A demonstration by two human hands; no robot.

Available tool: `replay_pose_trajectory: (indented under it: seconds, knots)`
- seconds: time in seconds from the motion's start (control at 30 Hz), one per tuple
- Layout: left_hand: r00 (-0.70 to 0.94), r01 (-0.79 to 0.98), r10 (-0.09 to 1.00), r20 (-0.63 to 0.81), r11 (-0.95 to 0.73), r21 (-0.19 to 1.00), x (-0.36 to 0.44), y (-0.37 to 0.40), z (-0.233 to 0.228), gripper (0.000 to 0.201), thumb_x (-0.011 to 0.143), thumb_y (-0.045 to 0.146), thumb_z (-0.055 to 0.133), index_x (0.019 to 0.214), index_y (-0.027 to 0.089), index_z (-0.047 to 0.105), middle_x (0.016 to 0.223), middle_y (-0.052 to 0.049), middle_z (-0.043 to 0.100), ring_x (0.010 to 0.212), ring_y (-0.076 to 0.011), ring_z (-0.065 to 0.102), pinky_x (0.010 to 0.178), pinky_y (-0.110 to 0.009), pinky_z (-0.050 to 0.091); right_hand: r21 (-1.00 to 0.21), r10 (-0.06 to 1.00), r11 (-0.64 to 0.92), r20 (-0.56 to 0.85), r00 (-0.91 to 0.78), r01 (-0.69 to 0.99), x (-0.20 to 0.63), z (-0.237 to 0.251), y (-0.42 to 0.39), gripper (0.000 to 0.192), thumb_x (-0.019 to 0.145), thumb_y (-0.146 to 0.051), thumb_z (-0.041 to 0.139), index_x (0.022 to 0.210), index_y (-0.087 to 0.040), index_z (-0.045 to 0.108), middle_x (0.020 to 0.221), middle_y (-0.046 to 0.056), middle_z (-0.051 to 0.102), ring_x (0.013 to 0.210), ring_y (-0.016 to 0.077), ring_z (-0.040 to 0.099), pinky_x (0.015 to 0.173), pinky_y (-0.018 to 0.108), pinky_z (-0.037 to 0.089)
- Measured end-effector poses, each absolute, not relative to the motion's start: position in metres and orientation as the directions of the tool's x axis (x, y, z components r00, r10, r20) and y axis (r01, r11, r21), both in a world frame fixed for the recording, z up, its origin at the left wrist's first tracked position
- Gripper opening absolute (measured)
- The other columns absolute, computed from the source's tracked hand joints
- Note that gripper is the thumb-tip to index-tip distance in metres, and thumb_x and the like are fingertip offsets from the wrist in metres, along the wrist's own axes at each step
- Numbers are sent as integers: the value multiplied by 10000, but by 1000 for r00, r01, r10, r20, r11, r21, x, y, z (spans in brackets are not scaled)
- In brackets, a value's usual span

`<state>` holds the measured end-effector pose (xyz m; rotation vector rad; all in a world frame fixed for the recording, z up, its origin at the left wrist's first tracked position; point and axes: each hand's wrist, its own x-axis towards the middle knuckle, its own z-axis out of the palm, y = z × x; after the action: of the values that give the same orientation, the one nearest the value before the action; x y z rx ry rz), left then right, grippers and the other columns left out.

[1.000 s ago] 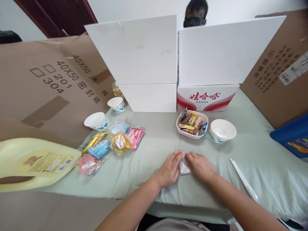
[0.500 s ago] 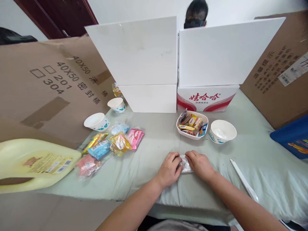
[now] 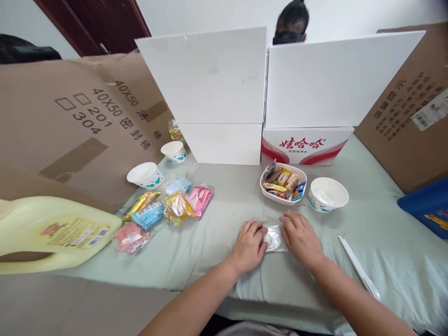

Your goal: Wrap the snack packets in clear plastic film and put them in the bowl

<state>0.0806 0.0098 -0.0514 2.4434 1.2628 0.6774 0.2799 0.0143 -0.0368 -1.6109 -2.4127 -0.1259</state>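
A small clear plastic bag [image 3: 275,239] lies flat on the cloth-covered table in front of me. My left hand [image 3: 249,245] grips its left edge, thumb low and fingers curled over the top. My right hand [image 3: 301,237] rests at the right edge with fingers apart, fingertips touching the plastic. Just beyond the hands stands a white bowl [image 3: 283,201] full of small wrapped snacks. To its right is a round white paper bowl [image 3: 329,193] with blue print. White tongs [image 3: 359,267] lie to the right of my right hand.
Wrapped snack packs [image 3: 178,207] lie in a group on the left, near two paper bowls [image 3: 145,175]. A yellow jug [image 3: 59,233] is at far left, a blue container [image 3: 425,205] at far right. White boxes [image 3: 210,93] and cardboard enclose the table. A person's head shows behind.
My right hand has slid right and opened out, uncovering more of the plastic bag, which now looks flatter and wider. My left hand stays at its left edge. The view has shifted slightly.
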Motion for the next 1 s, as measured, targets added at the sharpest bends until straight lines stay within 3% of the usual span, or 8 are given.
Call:
replay_pose_trajectory:
  seconds: [0.1, 0.2, 0.33, 0.57, 0.67, 0.83, 0.9, 1.0]
  knots:
    - [460, 639, 831, 313, -555, 533, 79, 12, -56, 330, 820, 99, 525, 1125, 197, 601, 1137, -100, 583, 1109, -269, 491, 988, -478, 436, -55, 747, 638, 283, -601, 768, 268, -52, -4, 581, 951, -433, 430, 1410, -77, 420, 1469, 178, 415, 1401, 299, 284, 1115, 467, 276]
    - [251, 591, 880, 404, -470, 655, 73, 18, -63, 347, 813, 24, 409, 1056, 194, 589, 1063, -89, 592, 1039, -226, 537, 952, -423, 459, -71, 744, 660, 202, -637, 748, 257, -67, -16, 842, 896, -600, 449, 1479, -16, 279, 1531, 225, 281, 1436, 333, 194, 1142, 499, 213]
    - [19, 551, 911, 411, -353, 756, 65, 26, -70, 238, 833, 62, 406, 970, 191, 553, 950, -65, 581, 919, -199, 575, 831, -354, 495, -135, 790, 613, 64, -610, 779, 255, -71, -15, 850, 880, -611, 468, 1509, -85, 243, 1561, 196, 199, 1452, 335, 147, 1157, 510, 170]
    - [71, 544, 913, 401, -372, 752, 66, 26, -66, 157, 826, 105, 465, 895, 199, 570, 915, -45, 596, 873, -185, 585, 797, -322, 488, -281, 793, 562, -84, -603, 778, 256, -53, -13, 811, 833, -572, 589, 1509, -260, 268, 1589, 155, 109, 1454, 368, 85, 1147, 576, 142]
    - [88, 543, 914, 397, -378, 750, 65, 27, -65, 155, 823, 104, 461, 870, 198, 575, 912, -46, 599, 867, -184, 584, 781, -317, 490, -319, 808, 549, -33, -588, 772, 258, -45, -14, 784, 844, -519, 603, 1509, -271, 269, 1592, 144, 126, 1454, 383, 61, 1127, 610, 169]
    - [112, 534, 911, 396, -391, 749, 64, 29, -67, 161, 822, 110, 457, 853, 201, 586, 901, -46, 596, 864, -186, 585, 782, -322, 488, -291, 862, 505, 133, -489, 813, 265, -46, -17, 410, 910, -140, 474, 1300, -224, 570, 1432, 105, 486, 1345, 280, 386, 1090, 508, 321]
    - [124, 531, 910, 395, -397, 749, 63, 29, -68, 166, 819, 117, 460, 855, 202, 598, 909, -47, 597, 869, -189, 588, 794, -330, 487, -291, 831, 556, 156, -535, 779, 270, -48, -19, 301, 911, -115, 473, 1132, -200, 659, 1247, 97, 629, 1141, 230, 550, 977, 400, 446]
    - [140, 532, 915, 379, -392, 750, 60, 30, -69, 162, 831, 146, 460, 858, 203, 609, 930, -55, 599, 879, -194, 591, 783, -328, 492, -256, 782, 622, 247, -572, 740, 291, -39, -15, 276, 932, -112, 431, 1031, -193, 676, 1067, 80, 688, 919, 183, 603, 810, 305, 502]
